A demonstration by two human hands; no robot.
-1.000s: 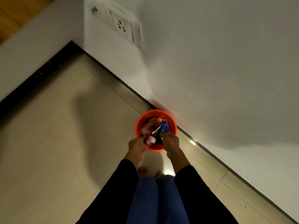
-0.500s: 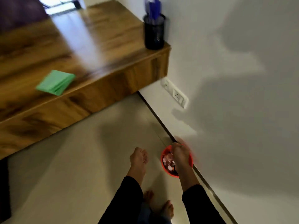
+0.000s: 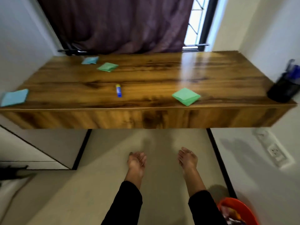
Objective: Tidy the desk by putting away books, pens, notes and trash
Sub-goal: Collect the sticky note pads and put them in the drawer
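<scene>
The wooden desk (image 3: pixel 146 78) spans the view ahead. On it lie a green note pad (image 3: pixel 186 96) near the front right, a second green pad (image 3: pixel 108 67) and a blue pad (image 3: pixel 90 60) at the back left, and another blue pad (image 3: pixel 14 97) at the far left edge. A blue and yellow glue stick (image 3: pixel 118 90) lies in the middle. A black pen holder (image 3: pixel 283 90) with blue pens stands at the right end. My left hand (image 3: pixel 136 162) and my right hand (image 3: pixel 187 158) hang empty below the desk front, fingers relaxed.
A red trash bin (image 3: pixel 238 210) with wrappers inside stands on the floor at the lower right, by the wall. A wall socket (image 3: pixel 275 154) sits on the right wall. A purple curtain (image 3: pixel 121 23) and a window (image 3: pixel 194 21) are behind the desk.
Both hands have left the red bin and now hold nothing. The view has swung up from the bin to the whole desk.
</scene>
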